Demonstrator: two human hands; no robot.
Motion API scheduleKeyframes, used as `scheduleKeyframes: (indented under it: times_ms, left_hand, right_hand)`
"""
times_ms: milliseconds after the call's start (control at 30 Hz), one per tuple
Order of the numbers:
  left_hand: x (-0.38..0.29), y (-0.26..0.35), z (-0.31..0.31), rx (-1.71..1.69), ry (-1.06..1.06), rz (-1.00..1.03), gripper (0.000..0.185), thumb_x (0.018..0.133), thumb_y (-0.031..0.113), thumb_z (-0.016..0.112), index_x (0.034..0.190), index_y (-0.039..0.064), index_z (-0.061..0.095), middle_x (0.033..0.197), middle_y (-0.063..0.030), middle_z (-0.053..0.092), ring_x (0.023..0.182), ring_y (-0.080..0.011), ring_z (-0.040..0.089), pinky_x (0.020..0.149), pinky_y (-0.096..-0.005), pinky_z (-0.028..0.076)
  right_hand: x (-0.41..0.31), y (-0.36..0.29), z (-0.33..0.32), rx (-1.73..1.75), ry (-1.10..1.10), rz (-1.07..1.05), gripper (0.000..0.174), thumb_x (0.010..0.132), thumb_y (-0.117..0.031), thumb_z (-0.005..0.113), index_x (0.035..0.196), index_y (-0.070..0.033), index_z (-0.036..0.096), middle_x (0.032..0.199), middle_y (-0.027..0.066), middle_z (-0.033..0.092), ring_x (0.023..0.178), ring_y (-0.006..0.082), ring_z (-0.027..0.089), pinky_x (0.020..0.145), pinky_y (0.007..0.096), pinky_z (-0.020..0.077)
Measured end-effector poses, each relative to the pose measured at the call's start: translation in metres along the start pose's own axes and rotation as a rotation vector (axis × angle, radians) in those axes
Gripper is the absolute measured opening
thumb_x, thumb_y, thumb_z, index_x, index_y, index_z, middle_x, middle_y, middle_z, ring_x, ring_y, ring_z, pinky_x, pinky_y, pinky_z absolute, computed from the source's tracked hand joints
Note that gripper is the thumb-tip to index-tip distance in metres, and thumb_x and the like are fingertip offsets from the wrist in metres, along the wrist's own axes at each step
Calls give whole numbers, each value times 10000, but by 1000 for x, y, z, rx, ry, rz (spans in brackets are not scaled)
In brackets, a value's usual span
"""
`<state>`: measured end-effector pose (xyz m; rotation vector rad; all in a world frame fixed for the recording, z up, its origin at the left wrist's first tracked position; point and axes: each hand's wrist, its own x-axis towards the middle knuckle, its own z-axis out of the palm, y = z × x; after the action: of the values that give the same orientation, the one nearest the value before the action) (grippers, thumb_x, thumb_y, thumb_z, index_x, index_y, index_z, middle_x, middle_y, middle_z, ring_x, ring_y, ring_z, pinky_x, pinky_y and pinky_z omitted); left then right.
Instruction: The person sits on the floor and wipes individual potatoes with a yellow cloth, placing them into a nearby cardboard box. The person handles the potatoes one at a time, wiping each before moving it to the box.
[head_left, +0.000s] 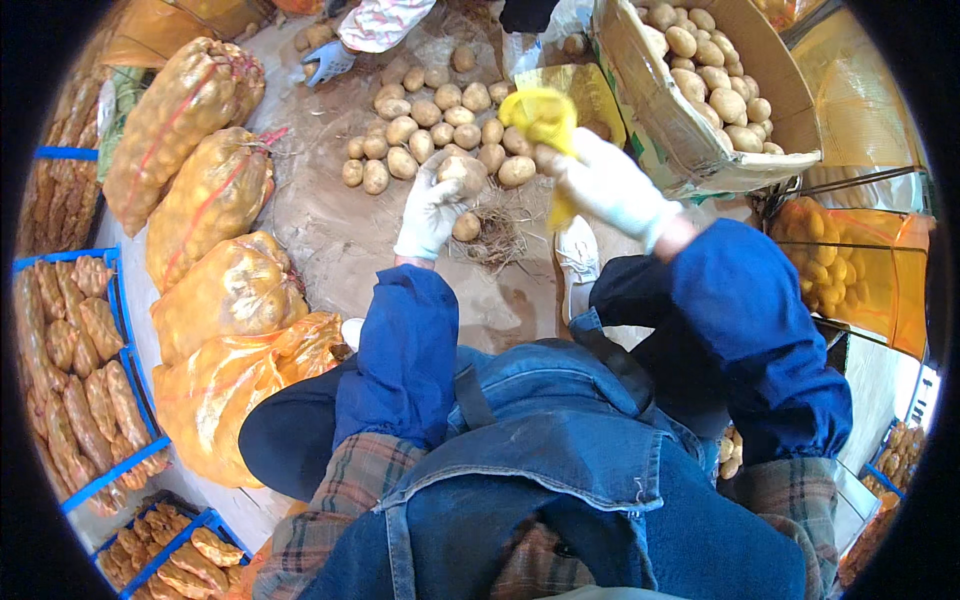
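My left hand (433, 206), in a white glove, holds a potato (463, 174) over the near edge of many loose potatoes (425, 113) spread on the ground sheet. In my right hand (615, 184), also gloved in white, is a blurred yellow cloth or net (541, 116), raised to the right of the potatoes. A single potato (466, 226) lies just below my left hand, beside a small heap of dry straw (495, 238). Behind my right hand lies a yellow container (600, 94), partly hidden.
A cardboard box (694, 161) of potatoes stands at the upper right. Full net sacks (202, 206) line the left side, near blue crates (124, 315) of root vegetables. At the top, another person's gloved hand (328, 63) reaches toward a potato.
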<state>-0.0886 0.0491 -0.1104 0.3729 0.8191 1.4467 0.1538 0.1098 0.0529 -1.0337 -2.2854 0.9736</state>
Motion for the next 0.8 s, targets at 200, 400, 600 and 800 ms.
scheduleKeyframes:
  times_ms: [200,400,600,800]
  left_hand:
    - [-44,10,83,503,-113,249,714,790,27,638,1426,-27,317,1354,-146,457,1258,-234,451,1049,-309,378]
    - [-79,44,113,685,-257,290,654,753,-7,678,1352,-11,417,1337,-120,472,1236,-209,463,1039,-323,393]
    - [-73,61,105,920,-227,473,639,754,6,671,1342,-16,421,1325,-122,474,1226,-214,470,1041,-331,391]
    - [-75,40,102,1256,-56,450,536,769,74,675,1267,-20,499,1200,-154,582,1092,-208,566,957,-322,452]
  right_hand:
    - [-3,14,78,86,195,-215,343,897,-250,552,1178,-58,592,1151,205,599,1045,366,574,916,409,456]
    - [5,75,113,338,309,509,417,955,-353,478,1122,8,605,1069,207,647,1011,340,596,866,400,450]
    - [-4,15,84,708,466,334,361,956,-302,503,1122,1,609,988,154,656,903,250,604,804,376,470]
    - [-4,-16,83,416,298,14,392,955,-322,513,1203,-26,583,1085,132,652,1054,232,590,916,343,438]
